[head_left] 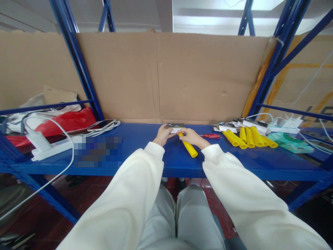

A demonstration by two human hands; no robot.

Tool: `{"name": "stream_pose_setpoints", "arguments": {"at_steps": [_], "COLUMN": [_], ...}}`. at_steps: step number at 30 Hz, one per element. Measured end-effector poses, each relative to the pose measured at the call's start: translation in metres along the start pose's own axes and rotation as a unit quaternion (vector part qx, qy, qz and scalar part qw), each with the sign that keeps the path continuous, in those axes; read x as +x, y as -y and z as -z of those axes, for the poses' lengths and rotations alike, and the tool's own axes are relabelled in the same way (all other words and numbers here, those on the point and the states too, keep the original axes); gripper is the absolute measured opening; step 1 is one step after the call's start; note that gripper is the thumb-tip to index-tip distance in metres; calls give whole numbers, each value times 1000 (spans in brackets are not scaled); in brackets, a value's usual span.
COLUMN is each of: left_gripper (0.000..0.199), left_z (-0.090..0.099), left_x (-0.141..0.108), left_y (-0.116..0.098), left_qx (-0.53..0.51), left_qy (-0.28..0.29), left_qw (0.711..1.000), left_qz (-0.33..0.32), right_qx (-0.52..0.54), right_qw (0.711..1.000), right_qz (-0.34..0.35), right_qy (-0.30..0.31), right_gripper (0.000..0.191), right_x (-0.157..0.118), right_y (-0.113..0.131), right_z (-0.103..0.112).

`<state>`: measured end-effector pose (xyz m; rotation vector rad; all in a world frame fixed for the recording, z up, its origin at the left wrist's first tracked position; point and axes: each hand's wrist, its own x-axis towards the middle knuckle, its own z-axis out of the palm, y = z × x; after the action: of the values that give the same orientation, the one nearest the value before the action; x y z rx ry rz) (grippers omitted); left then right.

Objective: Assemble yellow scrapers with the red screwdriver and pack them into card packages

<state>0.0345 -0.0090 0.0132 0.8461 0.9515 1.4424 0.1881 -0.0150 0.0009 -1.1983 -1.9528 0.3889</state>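
Note:
Straight ahead on the blue shelf, my left hand (162, 134) is closed on the left end of a small black-and-white printed piece (176, 126), which looks like a card or thin box. My right hand (191, 136) has its fingers closed around the upper end of a yellow tube-shaped handle (190, 149). That handle slants down toward me, its round end over the shelf. Fingers hide where the handle meets the printed piece. Just right of my right hand lies a screwdriver with a red handle (211, 136).
Several similar yellow handles (249, 137) with black-and-white printed ends lie to the right. Beside them are a green soft packet (291, 142) and a white power strip (284, 125). At left are a phone (101, 125), cables and a red bag (70, 121). A cardboard wall (192, 76) closes the back.

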Motion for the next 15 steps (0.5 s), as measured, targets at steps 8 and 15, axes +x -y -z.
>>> {"name": "stream_pose_setpoints", "arguments": {"at_steps": [8, 15], "left_gripper": [75, 67], "left_z": [3, 7], "left_x": [2, 1], "left_y": [4, 2], "left_qx": [12, 60], "left_qy": [56, 40], "left_qw": [998, 997], "left_qz": [6, 6], "right_qx": [-118, -309], "right_qw": [993, 941], "right_qz": [-7, -104], "right_qy": [-20, -83], "right_gripper": [32, 34], "right_x": [7, 20], "right_y": [-5, -41], "right_z": [19, 109]}}
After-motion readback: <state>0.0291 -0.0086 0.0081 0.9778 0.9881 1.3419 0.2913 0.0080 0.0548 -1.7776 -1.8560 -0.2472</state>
